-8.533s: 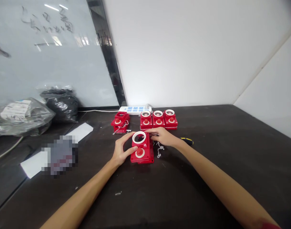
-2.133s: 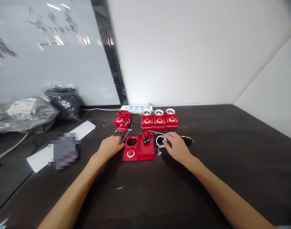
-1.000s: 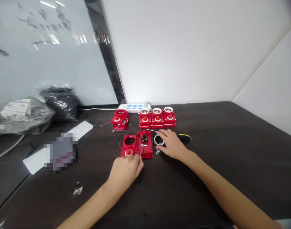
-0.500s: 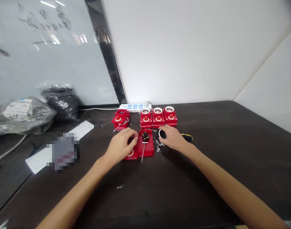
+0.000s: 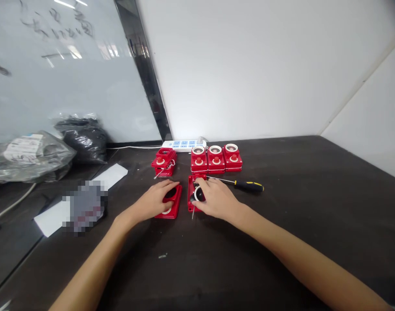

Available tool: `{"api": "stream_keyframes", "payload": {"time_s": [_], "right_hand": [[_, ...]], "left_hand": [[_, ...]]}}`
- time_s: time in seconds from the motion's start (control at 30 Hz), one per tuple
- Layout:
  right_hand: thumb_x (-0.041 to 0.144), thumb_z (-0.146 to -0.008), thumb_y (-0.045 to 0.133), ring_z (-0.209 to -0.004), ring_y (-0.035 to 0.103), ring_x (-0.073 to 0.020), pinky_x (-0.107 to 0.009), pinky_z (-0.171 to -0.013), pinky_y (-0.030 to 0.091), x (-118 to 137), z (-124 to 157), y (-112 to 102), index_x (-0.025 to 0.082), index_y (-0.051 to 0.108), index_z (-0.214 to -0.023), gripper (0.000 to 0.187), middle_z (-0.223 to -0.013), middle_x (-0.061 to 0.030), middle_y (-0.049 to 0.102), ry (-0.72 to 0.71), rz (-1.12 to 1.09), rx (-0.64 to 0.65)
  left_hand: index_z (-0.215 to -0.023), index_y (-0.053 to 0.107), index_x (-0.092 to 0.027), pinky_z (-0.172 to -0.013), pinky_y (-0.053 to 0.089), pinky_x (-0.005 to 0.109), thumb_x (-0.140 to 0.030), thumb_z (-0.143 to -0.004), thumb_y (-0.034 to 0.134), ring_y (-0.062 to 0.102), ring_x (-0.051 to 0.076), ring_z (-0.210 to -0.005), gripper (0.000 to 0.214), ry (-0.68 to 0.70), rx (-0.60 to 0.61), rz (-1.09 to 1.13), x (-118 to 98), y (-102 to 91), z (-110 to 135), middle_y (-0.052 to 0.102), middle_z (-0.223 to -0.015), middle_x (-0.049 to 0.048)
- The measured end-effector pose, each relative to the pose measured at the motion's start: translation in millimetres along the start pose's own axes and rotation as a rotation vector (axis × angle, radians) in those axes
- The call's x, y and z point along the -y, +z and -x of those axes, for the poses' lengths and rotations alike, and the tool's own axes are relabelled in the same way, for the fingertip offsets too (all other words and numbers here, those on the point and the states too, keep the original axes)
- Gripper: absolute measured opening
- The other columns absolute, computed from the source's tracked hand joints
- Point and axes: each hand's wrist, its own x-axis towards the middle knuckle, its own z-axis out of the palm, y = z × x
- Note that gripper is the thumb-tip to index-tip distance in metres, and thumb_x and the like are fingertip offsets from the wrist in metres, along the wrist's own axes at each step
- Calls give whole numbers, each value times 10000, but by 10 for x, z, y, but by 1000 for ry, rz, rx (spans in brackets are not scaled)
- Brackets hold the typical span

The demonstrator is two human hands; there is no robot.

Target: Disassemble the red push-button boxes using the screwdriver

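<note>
My left hand [image 5: 152, 199] is closed on a red plastic cover [image 5: 174, 209] with a round hole and a white ring, lying on the table. Between the fingers of my right hand [image 5: 216, 198] is a white ring [image 5: 196, 194] with a dark centre, held over an open red box base [image 5: 190, 185]. A thin metal rod [image 5: 193, 213] sticks out at the base's near edge. My right hand hides most of the base's inside. Just beyond it lies a screwdriver [image 5: 249, 186] with a black and yellow handle.
Three red button boxes [image 5: 216, 160] stand in a row at the back, with stacked red parts [image 5: 164, 162] to their left. Behind them is a white power strip [image 5: 182, 145]. Plastic bags [image 5: 82, 137] and a white paper strip [image 5: 115, 176] lie at the left.
My right hand has carried the white ring left, over the red base. My left hand has slid the red cover left, away from the base. More of the screwdriver shows.
</note>
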Motion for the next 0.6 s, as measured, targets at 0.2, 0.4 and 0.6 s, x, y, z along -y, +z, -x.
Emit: {"api": "stream_keyframes", "payload": {"time_s": [0.2,0.4,0.6], "right_hand": [[419,-859,669,-1013,630,-280,-420,-863,534,-74,25,8,111,569,-1287,537,-1195,-178,583,-81,16,-6],[196,-853,659,-1057,614,-227,-398,-957,495,-272,12,-152,182,611,-1245,396,-1165,-114,624,-208,-189,40],[179,-840,673,-1067,611,-248,-417,-938,488,-307,33,-151,159,630,-1216,380,-1162,-136,655,-277,-88,102]], "left_hand": [[-1321,570,-163,-1109,377,438,-228,-817,501,515,276,-1282,513,39,-236,50,-112,-16,18,564,-1385,118],[-1193,655,-223,-1084,392,440,-165,-864,431,547,247,-1238,402,191,-287,100,-318,75,15,657,-1266,66],[-1189,683,-242,-1126,350,480,-87,-851,418,459,259,-1337,457,262,-181,114,-336,172,-20,665,-1268,37]]}}
